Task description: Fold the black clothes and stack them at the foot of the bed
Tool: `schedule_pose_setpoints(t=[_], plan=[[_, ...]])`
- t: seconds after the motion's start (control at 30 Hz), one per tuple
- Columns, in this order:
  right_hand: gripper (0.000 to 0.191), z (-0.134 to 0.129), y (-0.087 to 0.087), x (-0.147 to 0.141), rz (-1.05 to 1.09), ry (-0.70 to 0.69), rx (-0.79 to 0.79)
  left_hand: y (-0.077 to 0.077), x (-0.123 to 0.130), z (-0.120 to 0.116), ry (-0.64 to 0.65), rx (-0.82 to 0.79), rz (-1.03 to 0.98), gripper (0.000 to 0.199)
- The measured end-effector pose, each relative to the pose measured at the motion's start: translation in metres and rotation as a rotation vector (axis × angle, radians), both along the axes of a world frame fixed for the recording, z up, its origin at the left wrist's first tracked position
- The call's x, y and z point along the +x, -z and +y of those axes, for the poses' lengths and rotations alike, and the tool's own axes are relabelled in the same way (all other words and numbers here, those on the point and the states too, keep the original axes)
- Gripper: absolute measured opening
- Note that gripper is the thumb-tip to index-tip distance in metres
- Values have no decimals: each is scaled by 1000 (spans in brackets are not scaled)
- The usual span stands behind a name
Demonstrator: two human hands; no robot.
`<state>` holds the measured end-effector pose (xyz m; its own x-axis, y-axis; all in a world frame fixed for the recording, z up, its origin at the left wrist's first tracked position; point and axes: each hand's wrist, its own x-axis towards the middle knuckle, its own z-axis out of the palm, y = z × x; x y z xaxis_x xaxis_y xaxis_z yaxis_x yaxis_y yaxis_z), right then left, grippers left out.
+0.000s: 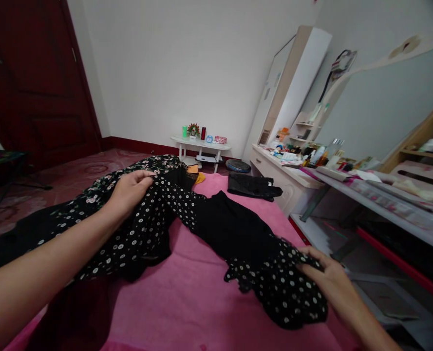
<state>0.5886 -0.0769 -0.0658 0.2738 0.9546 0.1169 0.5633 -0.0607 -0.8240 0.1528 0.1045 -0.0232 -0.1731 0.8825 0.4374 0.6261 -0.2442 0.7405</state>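
A black garment with white dots (234, 226) stretches between my two hands above a pink cloth surface (187, 297). My left hand (131, 190) pinches its upper part at the left of centre. At the right, my right hand (322, 270) grips the dotted sleeve end, fingers closed round the fabric. More dotted cloth hangs below my left hand. Behind that hand lies a black floral garment (103, 187), touching the dotted one. Farther back on the pink surface is a folded black garment (253, 185).
A white side table (201, 142) with a green cup stands by the wall. On the right, a dresser (292, 170) and a shelf desk (395, 195) hold many small items. A dark red door (37, 87) is at the left. Orange cloth (197, 176) lies at the back.
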Motion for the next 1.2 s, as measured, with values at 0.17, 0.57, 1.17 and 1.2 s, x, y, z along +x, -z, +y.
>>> schedule_pose_setpoints(t=[0.17, 0.57, 1.17, 1.2], plan=[[45, 44, 1, -23, 520, 178, 130, 19, 33, -5, 182, 148, 550, 33], [32, 18, 14, -76, -251, 84, 558, 72, 116, -54, 669, -31, 851, 21], [41, -1, 3, -23, 567, 265, 105, 24, 201, -138, 1207, -169, -5, 27], [41, -4, -1, -7, 510, 248, 128, 13, 200, -121, 1112, -89, 57, 27]])
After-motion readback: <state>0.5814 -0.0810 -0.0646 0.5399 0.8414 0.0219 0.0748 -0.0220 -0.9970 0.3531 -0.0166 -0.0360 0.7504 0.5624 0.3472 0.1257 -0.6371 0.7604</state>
